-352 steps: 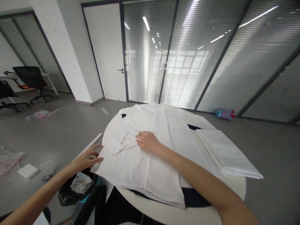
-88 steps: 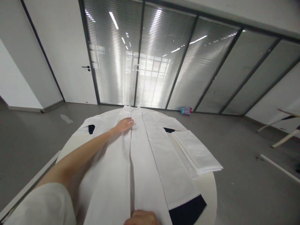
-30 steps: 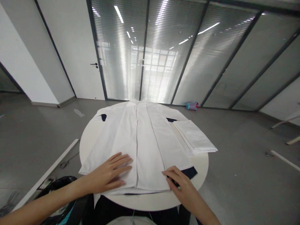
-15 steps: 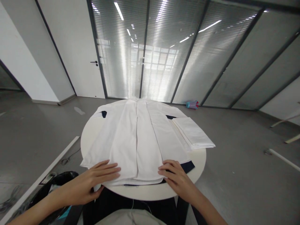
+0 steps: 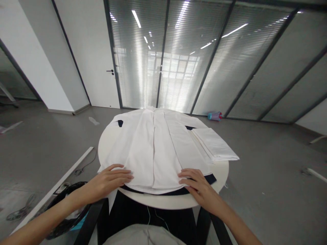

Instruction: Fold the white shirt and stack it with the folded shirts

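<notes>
A white long-sleeved garment (image 5: 145, 153), like a shirt or light jacket, lies front up with its hem towards me. My left hand (image 5: 111, 180) rests on the left part of the hem, fingers stretched out over the cloth. A corner of white cloth (image 5: 112, 199) hangs off the table edge below it. On the right part of the hem lies my right hand (image 5: 196, 183), its fingers extended and slightly apart. Dark navy fabric (image 5: 211, 178) shows from under the garment. At the right, a folded white cloth piece (image 5: 216, 144) juts past the table edge.
The round white table (image 5: 158, 203) carries the garment. A bin with a black liner (image 5: 67, 211) stands on the floor at left, beside a white rail (image 5: 68, 175) and cables. A patterned bag or container (image 5: 214, 116) lies by the glass partition (image 5: 178, 85).
Both hands have smoothed the hem slightly away from me, and more dark fabric shows beneath it. The cloth corner at left hangs lower. The view has turned a little left.
</notes>
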Tool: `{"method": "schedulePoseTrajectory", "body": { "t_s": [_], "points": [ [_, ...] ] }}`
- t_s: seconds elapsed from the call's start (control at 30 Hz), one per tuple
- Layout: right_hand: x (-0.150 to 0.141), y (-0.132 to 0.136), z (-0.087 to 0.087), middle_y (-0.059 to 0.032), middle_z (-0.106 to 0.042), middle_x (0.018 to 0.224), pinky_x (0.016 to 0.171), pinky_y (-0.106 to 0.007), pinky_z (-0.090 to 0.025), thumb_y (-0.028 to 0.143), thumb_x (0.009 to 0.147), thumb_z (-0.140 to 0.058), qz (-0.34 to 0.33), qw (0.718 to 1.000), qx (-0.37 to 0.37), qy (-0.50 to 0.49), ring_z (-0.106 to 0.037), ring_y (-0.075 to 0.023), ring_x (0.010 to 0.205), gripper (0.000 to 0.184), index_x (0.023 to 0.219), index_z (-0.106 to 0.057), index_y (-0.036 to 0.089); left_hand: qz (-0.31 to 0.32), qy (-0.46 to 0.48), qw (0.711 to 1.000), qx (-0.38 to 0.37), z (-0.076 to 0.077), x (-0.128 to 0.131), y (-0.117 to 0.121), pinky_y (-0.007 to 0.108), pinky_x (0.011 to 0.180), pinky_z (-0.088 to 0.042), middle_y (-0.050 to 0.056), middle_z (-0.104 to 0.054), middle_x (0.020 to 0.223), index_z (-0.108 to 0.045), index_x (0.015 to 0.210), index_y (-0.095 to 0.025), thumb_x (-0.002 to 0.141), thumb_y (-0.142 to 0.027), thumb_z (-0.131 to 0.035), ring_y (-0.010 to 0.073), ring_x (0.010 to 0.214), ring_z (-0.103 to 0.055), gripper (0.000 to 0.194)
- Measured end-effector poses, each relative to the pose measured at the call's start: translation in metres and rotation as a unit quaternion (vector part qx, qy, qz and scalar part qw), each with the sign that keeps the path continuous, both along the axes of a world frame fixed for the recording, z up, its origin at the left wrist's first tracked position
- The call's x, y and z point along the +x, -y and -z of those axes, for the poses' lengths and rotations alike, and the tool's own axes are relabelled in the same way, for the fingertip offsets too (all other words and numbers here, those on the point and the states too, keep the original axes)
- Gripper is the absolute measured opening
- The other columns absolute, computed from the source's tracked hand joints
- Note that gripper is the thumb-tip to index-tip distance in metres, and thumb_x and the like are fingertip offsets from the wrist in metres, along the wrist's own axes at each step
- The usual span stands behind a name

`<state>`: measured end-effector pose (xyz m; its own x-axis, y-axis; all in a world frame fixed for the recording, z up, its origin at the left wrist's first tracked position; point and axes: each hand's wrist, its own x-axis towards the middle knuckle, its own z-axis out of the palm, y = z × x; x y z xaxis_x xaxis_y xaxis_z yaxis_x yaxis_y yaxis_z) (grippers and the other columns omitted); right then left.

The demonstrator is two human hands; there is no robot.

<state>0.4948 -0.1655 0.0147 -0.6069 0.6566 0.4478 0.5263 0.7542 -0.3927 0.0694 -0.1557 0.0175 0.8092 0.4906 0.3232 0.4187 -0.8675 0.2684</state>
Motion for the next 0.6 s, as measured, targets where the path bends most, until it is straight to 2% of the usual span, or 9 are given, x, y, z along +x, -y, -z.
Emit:
{"method": "schedulePoseTrajectory", "body": {
  "t_s": [0.1, 0.17, 0.2, 0.3, 0.37, 0.4, 0.47, 0.53, 0.6],
  "points": [
    [-0.006, -0.025, -0.028, -0.008, -0.068, 0.118, 0.102, -0.041, -0.046, 0.027, 0.102, -0.044, 0.012, 0.997, -0.042, -0.064, -0.059, -0.0212, 0.117, 0.023, 0.109, -0.066, 0.024, -0.083, 0.088, 0.991, -0.052, -0.03, 0.01, -0.031, 0.034, 0.101, -0.048, 0.007, -0.071, 0.119, -0.064, 0.119, -0.021, 0.106, -0.027, -0.036, 0.0196, 0.112, -0.065, 0.032],
    [-0.015, -0.057, -0.046, -0.0067, -0.069, 0.105, 0.094, -0.036, -0.049, 0.039, 0.102, -0.043, 0.045, 0.989, -0.085, -0.113, -0.063, -0.0203, 0.103, 0.029, 0.105, -0.066, 0.022, -0.165, 0.149, 0.971, -0.091, -0.049, 0.02, -0.068, 0.031, 0.087, -0.051, 0.007, -0.072, 0.101, -0.066, 0.104, -0.018, 0.104, -0.037, -0.036, 0.0189, 0.095, -0.066, 0.036],
    [-0.021, -0.078, -0.053, -0.0054, -0.068, 0.095, 0.084, -0.033, -0.051, 0.047, 0.1, -0.045, 0.069, 0.982, -0.103, -0.145, -0.064, -0.0193, 0.093, 0.034, 0.099, -0.065, 0.02, -0.201, 0.175, 0.959, -0.096, -0.056, 0.026, -0.089, 0.029, 0.079, -0.051, 0.005, -0.07, 0.089, -0.064, 0.095, -0.017, 0.102, -0.043, -0.039, 0.0181, 0.084, -0.064, 0.037],
    [-0.038, -0.139, -0.068, 0.0009, -0.056, 0.073, 0.064, -0.025, -0.046, 0.069, 0.087, -0.051, 0.12, 0.949, -0.141, -0.256, -0.055, -0.0139, 0.068, 0.05, 0.087, -0.06, 0.02, -0.242, 0.259, 0.921, -0.16, -0.067, 0.043, -0.15, 0.024, 0.059, -0.044, -0.001, -0.051, 0.066, -0.05, 0.073, -0.019, 0.096, -0.054, -0.044, 0.0136, 0.063, -0.051, 0.043],
    [-0.043, -0.164, -0.072, 0.0041, -0.05, 0.067, 0.057, -0.022, -0.042, 0.075, 0.08, -0.054, 0.113, 0.925, -0.182, -0.314, -0.049, -0.0114, 0.06, 0.055, 0.085, -0.058, 0.021, -0.234, 0.302, 0.899, -0.215, -0.067, 0.048, -0.172, 0.022, 0.052, -0.038, -0.004, -0.041, 0.063, -0.043, 0.07, -0.02, 0.094, -0.057, -0.044, 0.0108, 0.056, -0.043, 0.045],
    [-0.043, -0.167, -0.072, 0.0045, -0.05, 0.066, 0.056, -0.022, -0.041, 0.075, 0.079, -0.056, 0.105, 0.919, -0.198, -0.324, -0.049, -0.0111, 0.059, 0.055, 0.085, -0.058, 0.021, -0.224, 0.309, 0.895, -0.231, -0.066, 0.048, -0.174, 0.021, 0.051, -0.037, -0.004, -0.041, 0.063, -0.043, 0.07, -0.02, 0.094, -0.058, -0.044, 0.0102, 0.055, -0.041, 0.046],
    [-0.037, -0.153, -0.069, 0.0033, -0.054, 0.066, 0.057, -0.023, -0.043, 0.072, 0.081, -0.058, 0.088, 0.927, -0.215, -0.293, -0.052, -0.0121, 0.061, 0.052, 0.083, -0.06, 0.02, -0.188, 0.276, 0.912, -0.236, -0.063, 0.042, -0.16, 0.021, 0.054, -0.04, -0.002, -0.047, 0.065, -0.049, 0.072, -0.018, 0.096, -0.059, -0.043, 0.0108, 0.058, -0.046, 0.047],
    [-0.027, -0.119, -0.058, 0.0001, -0.062, 0.07, 0.062, -0.026, -0.048, 0.064, 0.087, -0.058, 0.06, 0.951, -0.228, -0.201, -0.058, -0.0148, 0.066, 0.046, 0.08, -0.065, 0.019, -0.119, 0.188, 0.945, -0.241, -0.059, 0.032, -0.128, 0.024, 0.068, -0.05, 0.002, -0.062, 0.074, -0.061, 0.078, -0.017, 0.098, -0.056, -0.043, 0.0144, 0.07, -0.059, 0.048],
    [-0.018, -0.079, -0.041, -0.0024, -0.072, 0.082, 0.075, -0.03, -0.054, 0.051, 0.095, -0.054, 0.016, 0.962, -0.25, -0.108, -0.066, -0.0175, 0.078, 0.036, 0.088, -0.072, 0.021, -0.02, 0.062, 0.954, -0.294, -0.052, 0.023, -0.09, 0.028, 0.085, -0.053, 0.006, -0.073, 0.094, -0.071, 0.096, -0.019, 0.103, -0.047, -0.039, 0.0185, 0.09, -0.068, 0.044]
  ]
}}
